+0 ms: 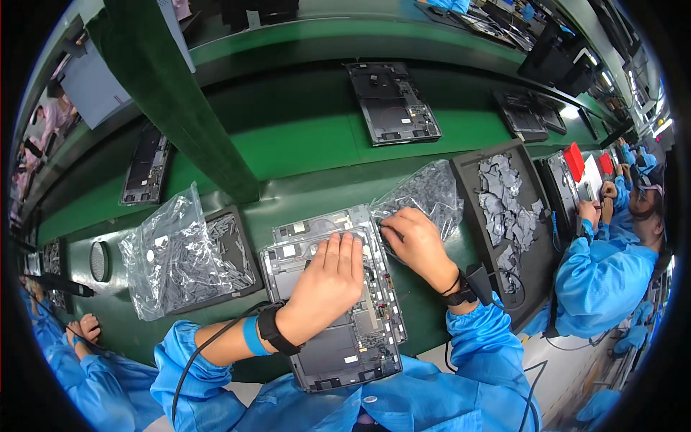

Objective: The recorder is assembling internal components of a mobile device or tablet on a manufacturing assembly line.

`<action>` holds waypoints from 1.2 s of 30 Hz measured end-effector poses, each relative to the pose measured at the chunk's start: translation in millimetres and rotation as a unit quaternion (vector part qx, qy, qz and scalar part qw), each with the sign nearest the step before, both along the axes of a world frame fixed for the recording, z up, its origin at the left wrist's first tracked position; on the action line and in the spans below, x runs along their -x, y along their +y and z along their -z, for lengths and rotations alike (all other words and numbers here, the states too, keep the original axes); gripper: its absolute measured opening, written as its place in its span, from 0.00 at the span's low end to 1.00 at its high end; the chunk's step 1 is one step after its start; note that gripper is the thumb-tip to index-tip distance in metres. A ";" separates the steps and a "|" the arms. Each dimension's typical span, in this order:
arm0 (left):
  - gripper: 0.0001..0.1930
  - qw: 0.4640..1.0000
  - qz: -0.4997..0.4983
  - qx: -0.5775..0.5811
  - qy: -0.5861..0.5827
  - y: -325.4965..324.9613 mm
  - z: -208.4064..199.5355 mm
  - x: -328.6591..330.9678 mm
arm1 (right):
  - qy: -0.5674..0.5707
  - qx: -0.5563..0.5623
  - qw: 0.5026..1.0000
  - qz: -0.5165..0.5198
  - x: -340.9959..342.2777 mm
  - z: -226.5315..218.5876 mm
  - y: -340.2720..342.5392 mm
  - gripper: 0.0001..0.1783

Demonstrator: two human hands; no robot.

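Note:
An opened laptop chassis [327, 360], dark grey with its circuit boards exposed, lies on the green bench in front of me. My left hand [327, 277] rests flat across its upper half, fingers stretched out and side by side, covering part of the inside. At the chassis's upper right corner is my right hand [419, 243], its fingers curled in and the fingertips pressed together. Whatever those fingertips hold, if anything, is too small or hidden to make out. A clear plastic bag of small dark parts [435, 191] lies just beyond the right hand.
Left of the chassis, a bag of small grey strips [169, 270] overlaps a dark tray [248, 277]. A long tray [471, 183] with grey cut pieces sits to the right. Another opened chassis [396, 108] lies on the green line beyond. A green post [173, 101] rises at left; co-workers flank me.

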State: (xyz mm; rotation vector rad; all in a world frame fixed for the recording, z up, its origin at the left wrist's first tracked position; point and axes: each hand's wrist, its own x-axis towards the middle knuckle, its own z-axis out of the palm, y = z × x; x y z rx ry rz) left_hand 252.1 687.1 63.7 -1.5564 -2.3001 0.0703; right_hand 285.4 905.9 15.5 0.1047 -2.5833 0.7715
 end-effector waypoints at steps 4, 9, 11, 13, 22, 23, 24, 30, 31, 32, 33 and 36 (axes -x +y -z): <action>0.23 0.999 0.013 0.005 -0.044 -14.2 -17.2 -23.0 | -0.008 -0.024 1.000 0.015 0.8 0.4 -8.5 0.06; 0.22 0.994 0.020 0.010 -0.104 -44.0 -24.7 -43.0 | -0.009 -0.021 1.000 0.020 4.7 4.6 -5.2 0.05; 0.20 0.977 0.065 -0.091 -0.180 -59.7 -32.1 -34.0 | -0.012 0.017 0.999 0.036 1.6 -0.9 -6.1 0.06; 0.13 0.958 -0.011 -0.177 -0.225 -86.5 -36.3 -20.3 | -0.038 0.078 0.995 0.043 -1.6 -5.3 -3.4 0.05; 0.04 0.918 -0.275 -0.154 -0.239 -176.8 -9.2 39.7 | -0.042 0.275 0.960 0.025 -14.7 -4.6 1.8 0.04; 0.04 0.920 -0.272 -0.132 -0.249 -180.9 -7.9 40.5 | -0.042 0.273 0.961 0.026 -17.4 -5.0 1.8 0.05; 0.05 0.927 -0.261 -0.123 -0.242 -184.3 -7.1 41.0 | -0.042 0.272 0.961 0.028 -18.1 -5.7 0.8 0.05; 0.08 0.943 -0.175 -0.145 -0.243 -164.3 3.5 55.5 | -0.087 0.426 0.900 0.028 -18.1 -11.4 6.4 0.08; 0.08 0.943 -0.169 -0.147 -0.245 -163.6 3.9 58.7 | -0.093 0.437 0.895 0.021 -18.3 -15.0 3.9 0.08; 0.08 0.944 -0.161 -0.147 -0.246 -164.5 6.0 63.6 | -0.098 0.446 0.890 0.018 -18.9 -18.7 1.4 0.07; 0.09 0.945 -0.150 -0.149 -0.249 -162.7 7.9 67.1 | -0.105 0.420 0.901 0.024 -18.3 -26.4 -2.1 0.07; 0.07 0.937 -0.165 -0.142 -0.272 -170.7 9.8 68.6 | -0.111 0.392 0.913 0.004 -11.5 -27.4 -4.5 0.06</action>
